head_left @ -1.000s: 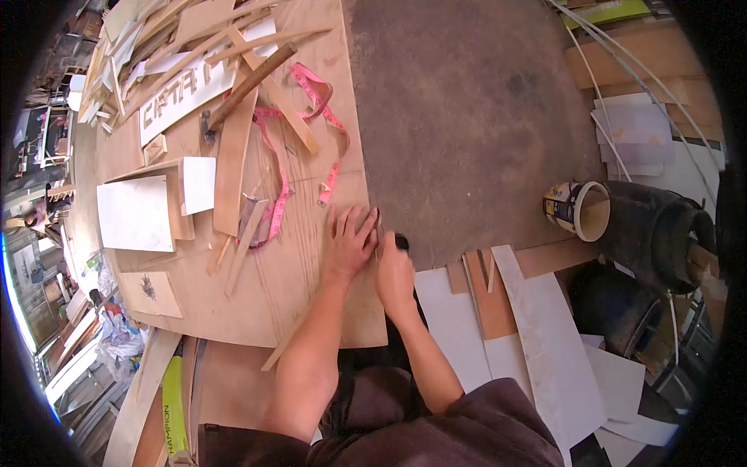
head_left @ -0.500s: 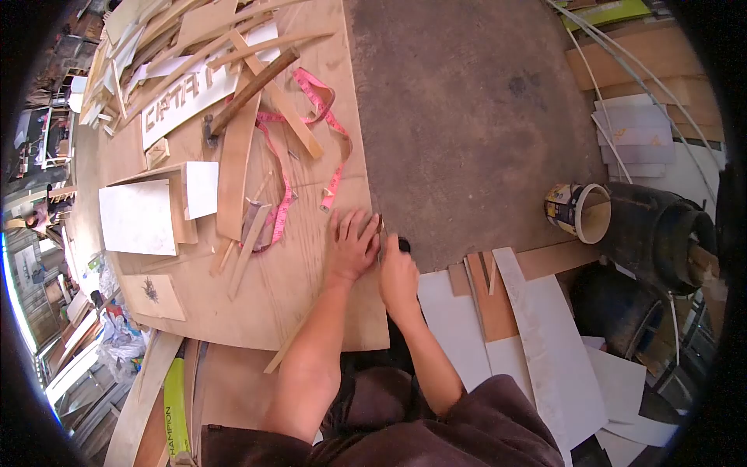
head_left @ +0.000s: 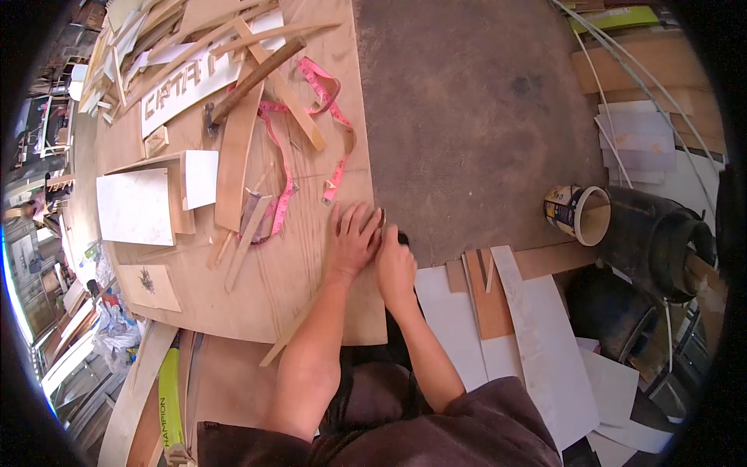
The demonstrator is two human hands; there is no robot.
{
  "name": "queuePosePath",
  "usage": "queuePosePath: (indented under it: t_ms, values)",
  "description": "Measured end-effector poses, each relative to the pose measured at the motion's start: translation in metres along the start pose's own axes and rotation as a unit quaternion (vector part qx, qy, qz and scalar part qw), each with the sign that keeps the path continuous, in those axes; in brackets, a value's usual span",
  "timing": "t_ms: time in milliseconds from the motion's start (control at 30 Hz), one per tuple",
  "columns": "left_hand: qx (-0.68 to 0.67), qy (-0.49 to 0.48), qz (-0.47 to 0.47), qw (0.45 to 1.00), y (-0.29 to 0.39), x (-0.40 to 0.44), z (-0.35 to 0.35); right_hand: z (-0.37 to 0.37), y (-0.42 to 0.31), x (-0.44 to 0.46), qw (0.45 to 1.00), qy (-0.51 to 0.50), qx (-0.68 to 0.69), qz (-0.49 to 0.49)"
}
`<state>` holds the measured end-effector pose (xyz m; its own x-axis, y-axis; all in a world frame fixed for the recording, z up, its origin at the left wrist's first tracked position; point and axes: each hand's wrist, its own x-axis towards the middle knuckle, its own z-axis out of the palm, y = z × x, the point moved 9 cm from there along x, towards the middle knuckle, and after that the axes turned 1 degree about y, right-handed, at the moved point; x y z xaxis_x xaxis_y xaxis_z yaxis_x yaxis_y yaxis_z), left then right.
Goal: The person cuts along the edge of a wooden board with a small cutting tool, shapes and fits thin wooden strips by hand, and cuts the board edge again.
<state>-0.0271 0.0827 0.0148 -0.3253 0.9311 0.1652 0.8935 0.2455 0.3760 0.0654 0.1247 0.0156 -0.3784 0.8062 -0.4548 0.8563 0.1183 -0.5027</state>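
My left hand (head_left: 355,240) lies on the right edge of the plywood tabletop (head_left: 280,303), fingers stretched forward and partly spread. A small dark brown bit (head_left: 382,219) shows by its fingertips; its kind is unclear. Close against it, just past the edge, my right hand (head_left: 397,271) is closed in a fist. Something dark (head_left: 403,238) shows beyond its knuckles, mostly hidden, so I cannot tell what the fist grips. Ahead of my left hand lies a pink measuring tape (head_left: 283,175) in loose loops.
A hammer (head_left: 257,78) rests among wood strips (head_left: 237,167) on the tabletop. White-faced boards (head_left: 136,210) stand at left, near nails (head_left: 146,280) on a small panel. On the floor at right are a paint bucket (head_left: 577,214), a black drum (head_left: 650,237) and sheet offcuts (head_left: 556,335).
Both hands stay together at the table edge. My right fist has shifted slightly, nearer my left fingers. The whole view has tilted a little; the other things lie as before.
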Motion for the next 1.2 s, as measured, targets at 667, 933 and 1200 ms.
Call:
queuePosePath:
  t_ms: [667, 933, 1200]
  values:
    - [-0.004, 0.001, 0.003, 1.0, -0.003, -0.002, 0.006, 0.006, 0.014, -0.005, 0.999, -0.015, 0.003, 0.028]
    - [0.001, -0.008, -0.002, 1.0, -0.002, 0.002, 0.002, 0.006, 0.025, -0.032, 0.996, -0.075, -0.002, 0.056]
    - [-0.004, -0.01, 0.009, 1.0, -0.001, 0.003, 0.005, 0.002, 0.026, -0.035, 0.998, -0.043, 0.008, 0.037]
